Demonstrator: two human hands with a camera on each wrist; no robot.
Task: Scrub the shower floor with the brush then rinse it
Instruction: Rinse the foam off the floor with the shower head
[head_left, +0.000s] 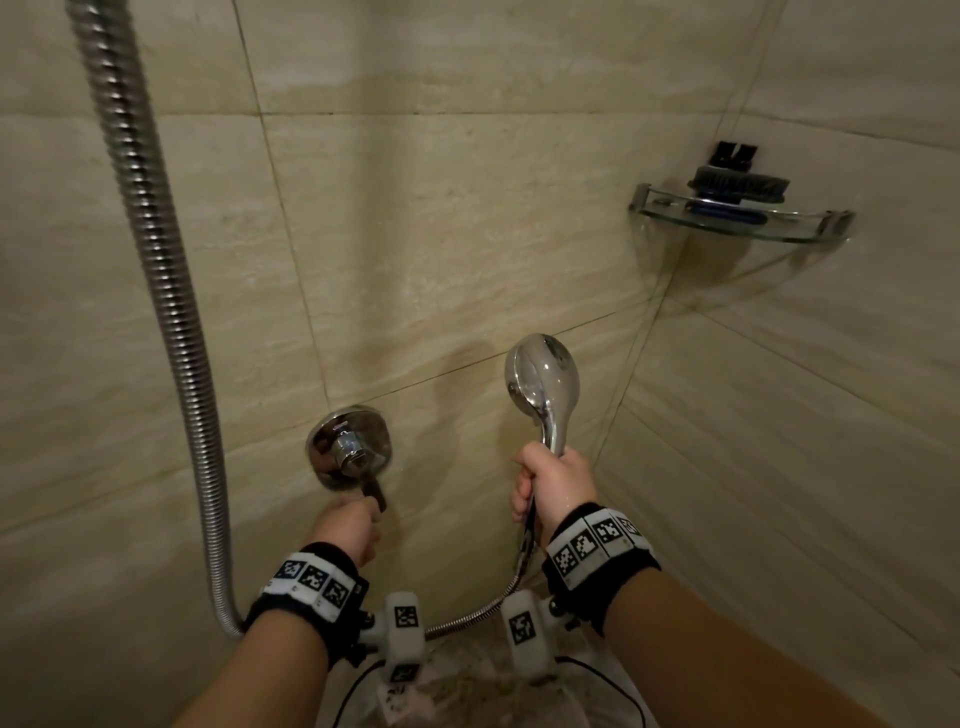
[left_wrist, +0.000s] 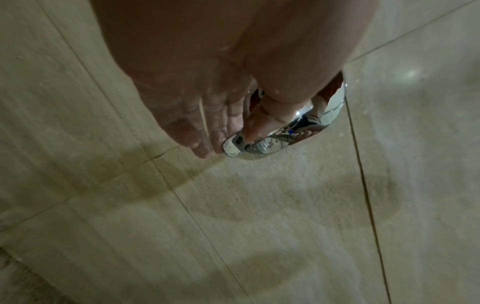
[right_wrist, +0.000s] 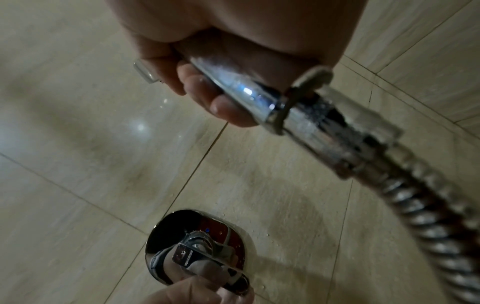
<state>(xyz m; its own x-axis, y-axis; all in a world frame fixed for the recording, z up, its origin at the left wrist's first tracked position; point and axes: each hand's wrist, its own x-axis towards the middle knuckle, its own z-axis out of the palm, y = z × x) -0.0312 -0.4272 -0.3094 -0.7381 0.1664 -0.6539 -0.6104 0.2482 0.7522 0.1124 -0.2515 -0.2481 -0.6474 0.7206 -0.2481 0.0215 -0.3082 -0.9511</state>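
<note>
The right hand (head_left: 558, 480) is wrapped around the handle of the chrome handheld shower head (head_left: 543, 387), held upright to the right of the round chrome wall valve (head_left: 349, 446). The left hand (head_left: 345, 527) pinches the valve's lever from below. The dark-bristled scrub brush (head_left: 737, 183) sits on the glass corner shelf (head_left: 740, 221), above and right of the valve. The ribbed metal hose (head_left: 161, 291) hangs left of it.

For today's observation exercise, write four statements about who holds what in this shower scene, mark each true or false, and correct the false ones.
1. The right hand grips the shower head by its handle. True.
2. The brush lies on the floor. False: it sits on the glass corner shelf.
3. The left hand holds the tap lever. True.
4. The hose is white plastic. False: it is ribbed metal.
</note>
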